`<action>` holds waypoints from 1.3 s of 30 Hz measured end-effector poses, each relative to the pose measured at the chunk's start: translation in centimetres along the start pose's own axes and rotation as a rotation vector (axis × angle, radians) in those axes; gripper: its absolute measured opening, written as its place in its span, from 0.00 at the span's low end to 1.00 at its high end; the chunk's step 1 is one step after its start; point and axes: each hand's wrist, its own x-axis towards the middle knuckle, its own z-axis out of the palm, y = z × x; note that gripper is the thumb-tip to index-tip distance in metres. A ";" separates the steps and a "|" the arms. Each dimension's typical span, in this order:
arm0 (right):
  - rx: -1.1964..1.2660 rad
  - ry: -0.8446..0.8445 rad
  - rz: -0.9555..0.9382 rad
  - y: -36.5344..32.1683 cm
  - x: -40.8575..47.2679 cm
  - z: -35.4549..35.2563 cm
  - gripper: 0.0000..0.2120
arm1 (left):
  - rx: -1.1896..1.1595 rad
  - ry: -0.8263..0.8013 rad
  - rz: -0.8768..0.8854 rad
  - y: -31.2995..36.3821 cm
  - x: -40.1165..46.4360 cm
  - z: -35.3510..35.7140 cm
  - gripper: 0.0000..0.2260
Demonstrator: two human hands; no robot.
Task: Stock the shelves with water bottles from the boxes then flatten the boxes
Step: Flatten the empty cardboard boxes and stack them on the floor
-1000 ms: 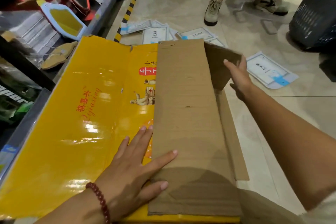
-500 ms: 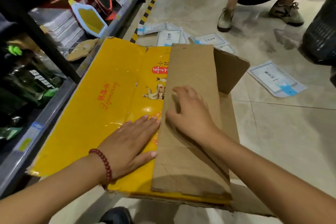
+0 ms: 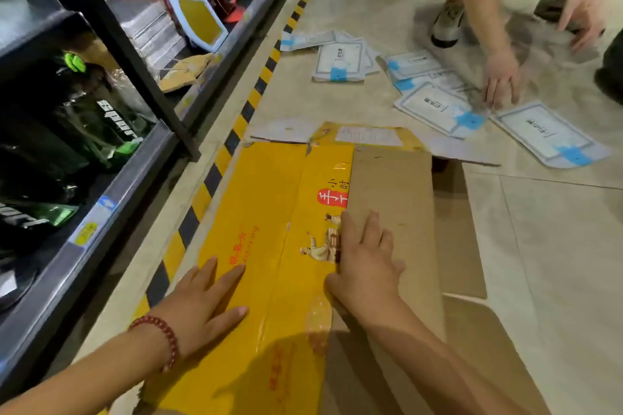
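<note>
A flattened yellow cardboard box [image 3: 266, 212] with red print lies on the tiled floor beside the shelf. A plain brown flap [image 3: 394, 185] is folded over its right side. My left hand [image 3: 202, 303], with a red bead bracelet at the wrist, rests palm down on the yellow panel, fingers spread. My right hand [image 3: 367, 266] presses flat on the left edge of the brown flap. Neither hand grips anything. No water bottles are visible.
A metal shelf unit [image 3: 111, 199] with dark green packages and mirrors runs along the left, edged by black-and-yellow floor tape [image 3: 256, 91]. Another person crouches at the top right, a hand [image 3: 502, 77] on white packets [image 3: 441, 108] scattered over the floor. More brown cardboard [image 3: 472, 347] lies to the right.
The box has gone from propped up against the shelf to lying flat on the floor. My right hand left the far flap and now presses the brown flap down. The other person's hand reached the packets.
</note>
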 end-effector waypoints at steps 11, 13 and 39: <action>-0.079 -0.181 0.155 5.6 -7.1 15.4 0.39 | 0.234 -0.004 0.104 -3.4 4.2 14.3 0.30; -0.083 -0.177 0.115 5.0 -7.9 16.5 0.38 | 0.271 0.049 0.092 -2.7 4.8 16.1 0.30; -0.108 -0.132 0.005 3.8 -10.3 18.2 0.55 | -0.076 0.171 -0.125 -2.4 4.7 15.5 0.51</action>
